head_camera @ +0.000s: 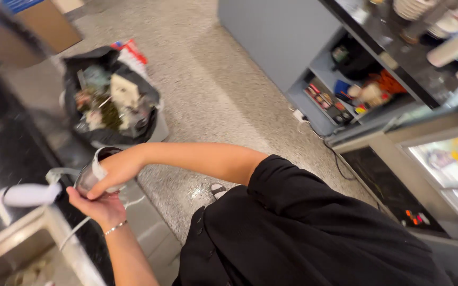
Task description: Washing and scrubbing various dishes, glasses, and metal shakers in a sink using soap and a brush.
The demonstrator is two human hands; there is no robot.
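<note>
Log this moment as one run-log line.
left hand: under metal cup | right hand: gripping cup top | white hand blender: on counter | trash bag: open, floor

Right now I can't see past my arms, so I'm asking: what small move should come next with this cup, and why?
Probably steady the metal cup over the dark counter: both hands grip it beside the white handheld appliance, whose cord trails below.

Open speckled floor [213, 90] mid-aisle, full bin bag [109, 95] crowding the left counter [1, 143] — cluttered shelves [345, 90] right
</note>
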